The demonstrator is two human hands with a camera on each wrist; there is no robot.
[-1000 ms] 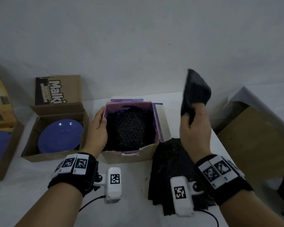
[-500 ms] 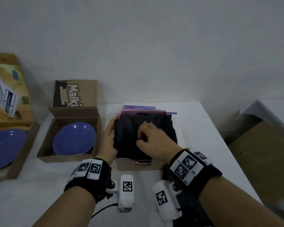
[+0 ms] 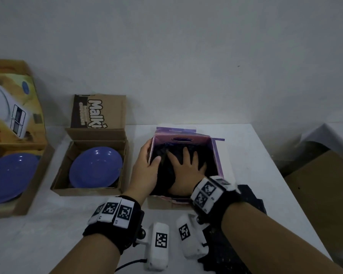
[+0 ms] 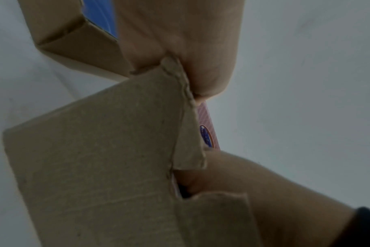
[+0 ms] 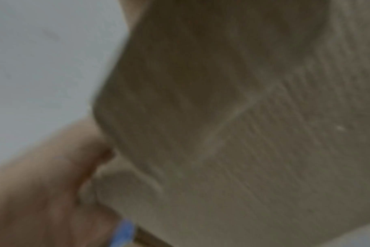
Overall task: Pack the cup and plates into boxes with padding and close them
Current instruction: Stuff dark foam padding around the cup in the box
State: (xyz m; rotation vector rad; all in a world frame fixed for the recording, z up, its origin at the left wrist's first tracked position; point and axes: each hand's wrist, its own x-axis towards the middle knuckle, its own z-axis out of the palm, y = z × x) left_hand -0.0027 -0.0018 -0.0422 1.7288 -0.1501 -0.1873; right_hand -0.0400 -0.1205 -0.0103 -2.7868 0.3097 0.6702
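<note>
A cardboard box with a purple inside point(image 3: 216, 155) stands in the middle of the white table. Black padding point(image 3: 207, 156) fills it. My right hand point(image 3: 183, 165) lies flat on that padding, fingers spread and straight, pressing down inside the box. My left hand point(image 3: 150, 155) grips the box's left wall, thumb inside and fingers outside. In the left wrist view the brown outer wall point(image 4: 95, 167) fills the frame below my left hand's fingers point(image 4: 180, 41). A blue plate point(image 3: 96, 167) lies in an open brown box point(image 3: 87, 191) to the left. No cup is in sight.
A second blue plate point(image 3: 10, 175) lies in a large open box point(image 3: 34, 186) at the far left. Spare black padding sheets point(image 3: 251, 196) lie on the table under my right forearm. The table's right edge point(image 3: 281, 184) drops off beside a brown board point(image 3: 325, 194).
My right hand brought a black padding sheet down from the air into the purple box, then opened flat and pushed it lower. My left hand stayed on the box's left wall.
</note>
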